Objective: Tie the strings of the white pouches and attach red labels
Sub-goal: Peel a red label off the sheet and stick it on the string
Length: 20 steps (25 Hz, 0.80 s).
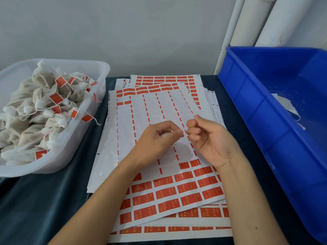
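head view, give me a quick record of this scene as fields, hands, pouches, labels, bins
left hand: fingers curled round something small and white, pinched at the tips
right hand: fingers curled, tips next to the left hand's; what it holds cannot be told
label sheets: stacked on the dark table, top sheet mostly peeled in the middle
clear tub: left, full of tied pouches with red labels
blue bin: right, nearly empty, a white scrap inside

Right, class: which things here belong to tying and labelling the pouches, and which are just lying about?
Job:
- left hand and right hand, fingers curled
- top label sheet
- clear tub of labelled pouches

Lying about:
- blue crate
- white scrap inside it
- white pipes
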### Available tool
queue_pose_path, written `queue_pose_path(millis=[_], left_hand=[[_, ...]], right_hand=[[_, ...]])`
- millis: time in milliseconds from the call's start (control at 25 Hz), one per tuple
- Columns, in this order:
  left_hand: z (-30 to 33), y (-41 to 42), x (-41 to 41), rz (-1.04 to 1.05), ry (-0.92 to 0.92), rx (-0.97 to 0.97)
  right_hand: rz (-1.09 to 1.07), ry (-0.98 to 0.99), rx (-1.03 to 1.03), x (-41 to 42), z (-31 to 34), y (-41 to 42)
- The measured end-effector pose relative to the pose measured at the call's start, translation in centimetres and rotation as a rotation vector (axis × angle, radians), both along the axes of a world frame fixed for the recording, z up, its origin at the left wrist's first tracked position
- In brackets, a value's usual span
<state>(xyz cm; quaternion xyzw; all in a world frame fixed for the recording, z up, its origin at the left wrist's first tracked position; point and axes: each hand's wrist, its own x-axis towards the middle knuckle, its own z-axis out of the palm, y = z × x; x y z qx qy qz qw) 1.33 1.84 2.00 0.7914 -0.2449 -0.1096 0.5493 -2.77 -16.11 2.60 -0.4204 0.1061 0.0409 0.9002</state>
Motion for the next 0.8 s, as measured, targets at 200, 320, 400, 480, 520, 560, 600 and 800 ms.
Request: queue_pose_path(millis=[200, 320, 400, 480, 520, 560, 600, 800], left_hand=[[0.0, 0.1, 0.2, 0.016, -0.002, -0.068], [0.3, 0.6, 0.6, 0.047, 0.042, -0.13], [0.4, 0.7, 0.6, 0.073, 0.062, -0.165], [0.4, 0.7, 0.5, 0.104, 0.088, -0.195], [0.5, 0.7, 0.5, 0.121, 0.109, -0.216], [0.5, 0.7, 0.5, 0.139, 0.133, -0.24], [0.6, 0.7, 0.5, 0.152, 0.151, -0.261], [0.5, 0.5, 0.6, 0.198, 0.214, -0.32]], right_hand=[[-0.041, -0.03, -0.218, 0.0, -0.3, -0.1], [-0.137, 0.044, -0.552, 0.2, -0.6, 0.4], [-0.241, 0.093, -0.782, 0.4, -1.0, 1.1], [-0.305, 0.098, -0.932, 0.3, -1.4, 1.9], [-0.315, 0.093, -0.962, 0.3, -1.6, 2.1], [-0.312, 0.094, -0.974, 0.3, -1.6, 2.2], [-0.301, 0.092, -0.972, 0.4, -1.4, 2.2], [-0.304, 0.028, -1.191, -0.9, 1.3, 0.9]])
